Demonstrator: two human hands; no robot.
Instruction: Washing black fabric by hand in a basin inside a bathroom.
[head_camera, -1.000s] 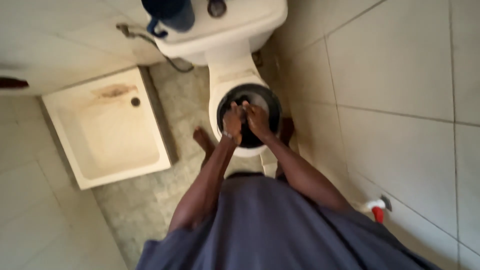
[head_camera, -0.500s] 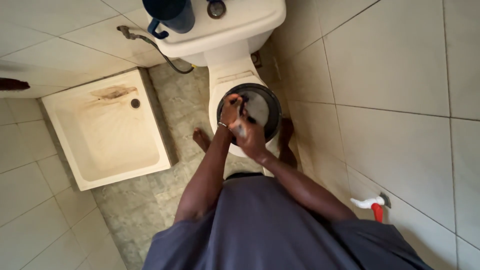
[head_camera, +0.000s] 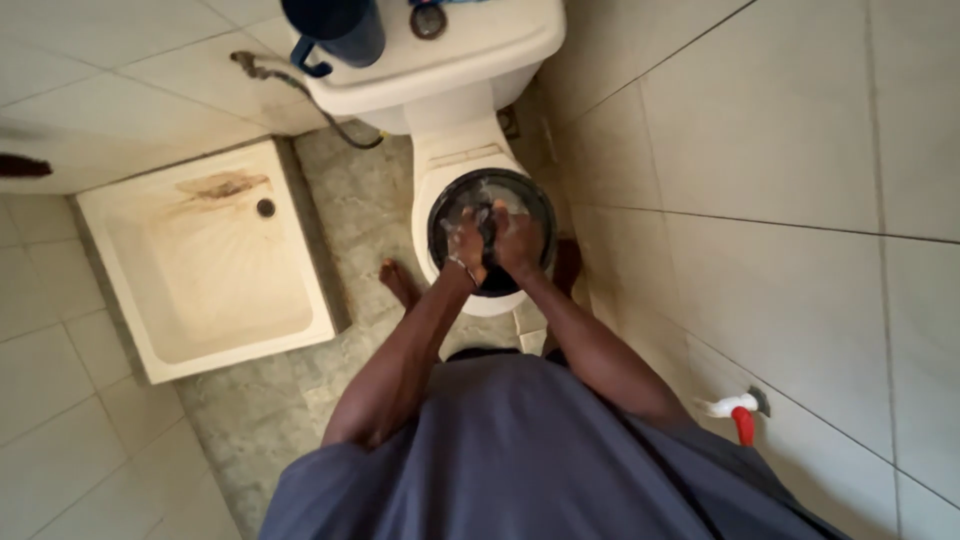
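A: Dark cloth (head_camera: 487, 225): bunched between both hands, over the black basin (head_camera: 535, 205) set on the toilet bowl (head_camera: 440, 175).

B: Grip?

A: Left hand (head_camera: 466, 245) and right hand (head_camera: 517, 240) closed around it, knuckles nearly touching.

B: Advice?

A: Scrub low inside the basin rim so suds stay in.

B: Orientation?

A: Long axis seems to run away from the person, toward the cistern (head_camera: 470, 50); too crumpled to be sure.
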